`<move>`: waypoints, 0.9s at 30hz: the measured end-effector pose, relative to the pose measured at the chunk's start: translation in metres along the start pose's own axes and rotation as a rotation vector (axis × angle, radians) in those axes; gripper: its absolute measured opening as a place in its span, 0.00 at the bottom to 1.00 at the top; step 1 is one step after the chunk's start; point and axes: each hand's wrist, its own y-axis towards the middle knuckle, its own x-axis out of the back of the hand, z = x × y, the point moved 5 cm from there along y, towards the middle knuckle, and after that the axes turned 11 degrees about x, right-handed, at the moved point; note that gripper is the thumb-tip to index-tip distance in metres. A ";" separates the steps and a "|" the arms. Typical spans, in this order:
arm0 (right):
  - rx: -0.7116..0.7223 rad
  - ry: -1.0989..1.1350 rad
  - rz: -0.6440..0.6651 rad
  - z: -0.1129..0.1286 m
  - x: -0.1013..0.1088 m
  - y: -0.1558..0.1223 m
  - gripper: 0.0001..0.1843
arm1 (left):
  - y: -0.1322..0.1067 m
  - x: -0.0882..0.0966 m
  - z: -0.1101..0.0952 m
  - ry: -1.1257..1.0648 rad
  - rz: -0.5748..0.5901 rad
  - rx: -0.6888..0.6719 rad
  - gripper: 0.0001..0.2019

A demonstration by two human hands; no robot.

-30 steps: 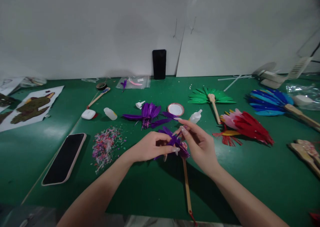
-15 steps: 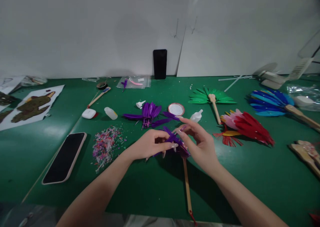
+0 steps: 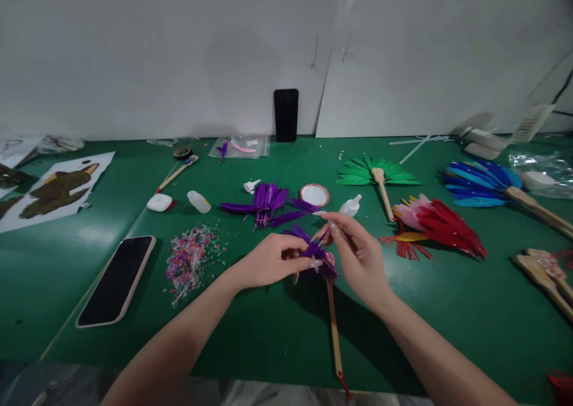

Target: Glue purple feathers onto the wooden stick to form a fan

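A purple feather fan (image 3: 333, 328) with a wooden handle and a red cord at its end lies in front of me, the handle pointing toward me. My left hand (image 3: 268, 261) is closed on the purple feathers at the fan's head, thumb on top. Just above that head, my right hand (image 3: 358, 255) pinches a small purple feather (image 3: 326, 234) between thumb and fingers. The fingers partly hide the feather and the fan's head. Beyond both hands lies a loose pile of purple feathers (image 3: 267, 202), and a white dish with a red rim (image 3: 314, 194) sits beside it.
A white bottle (image 3: 350, 206) stands beyond my right hand. Green (image 3: 380, 182), red (image 3: 443, 224) and blue (image 3: 483, 182) feather fans lie to the right. Colourful flakes (image 3: 193, 257) and a phone (image 3: 117, 280) are at left. Another phone (image 3: 286, 114) leans on the wall.
My right-hand fingers have drawn closer together in a pinch and lifted slightly from the fan's head, uncovering more of it. My left hand stays nearly in place on the feathers.
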 end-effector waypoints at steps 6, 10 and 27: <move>-0.029 0.037 -0.011 -0.001 0.002 0.001 0.13 | -0.001 0.001 -0.001 -0.021 0.009 0.000 0.14; -0.030 0.069 -0.023 0.001 0.001 0.001 0.14 | -0.002 0.006 -0.001 -0.076 -0.017 -0.004 0.15; 0.065 -0.066 -0.012 0.003 0.002 0.001 0.11 | 0.000 0.003 0.001 -0.009 -0.017 -0.006 0.16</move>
